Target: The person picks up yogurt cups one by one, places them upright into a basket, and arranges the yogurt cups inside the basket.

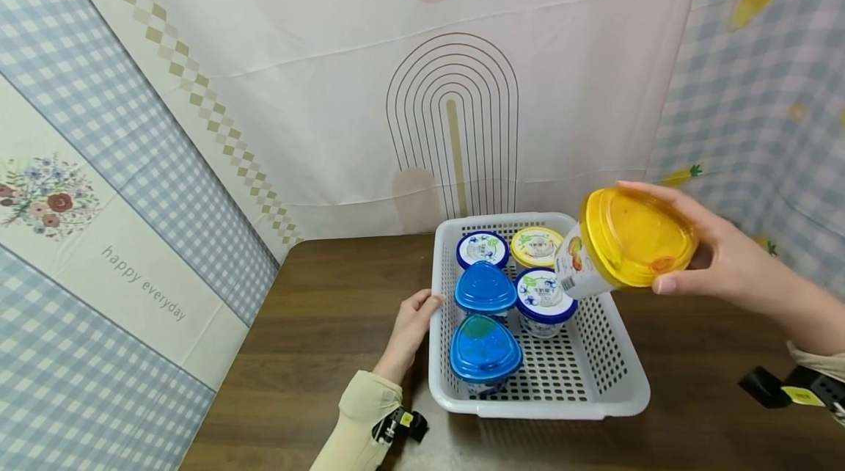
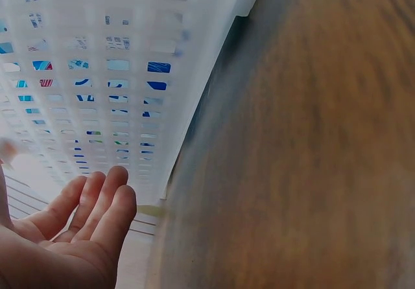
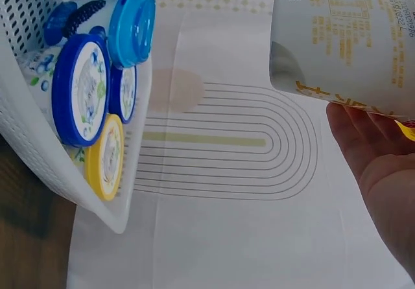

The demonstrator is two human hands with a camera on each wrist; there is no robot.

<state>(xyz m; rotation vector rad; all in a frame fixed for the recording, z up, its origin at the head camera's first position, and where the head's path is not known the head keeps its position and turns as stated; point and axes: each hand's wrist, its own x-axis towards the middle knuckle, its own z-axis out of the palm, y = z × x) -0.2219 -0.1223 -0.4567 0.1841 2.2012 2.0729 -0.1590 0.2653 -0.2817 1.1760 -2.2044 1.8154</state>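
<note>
My right hand [image 1: 719, 258] grips a white tub with a yellow lid [image 1: 640, 236], tilted in the air above the right side of a white plastic basket [image 1: 627, 383]. Fingers and thumb span its lid end; in the right wrist view its printed side [image 3: 343, 49] shows. My left hand [image 1: 411, 328] is at the basket's left rim, its fingers loosely bent against the outer wall in the left wrist view. Inside stand tubs with clear blue domed lids [image 1: 485, 346], tubs with flat blue-rimmed lids [image 1: 544, 295], and one yellow-rimmed tub [image 1: 536, 246].
The basket stands on a dark wood table [image 1: 330, 324], close to a white cloth backdrop [image 1: 317, 126] with line arches. Checked blue cloth [image 1: 79, 53] hangs at the left and right. The basket's front right floor [image 1: 561, 375] shows its slotted bottom.
</note>
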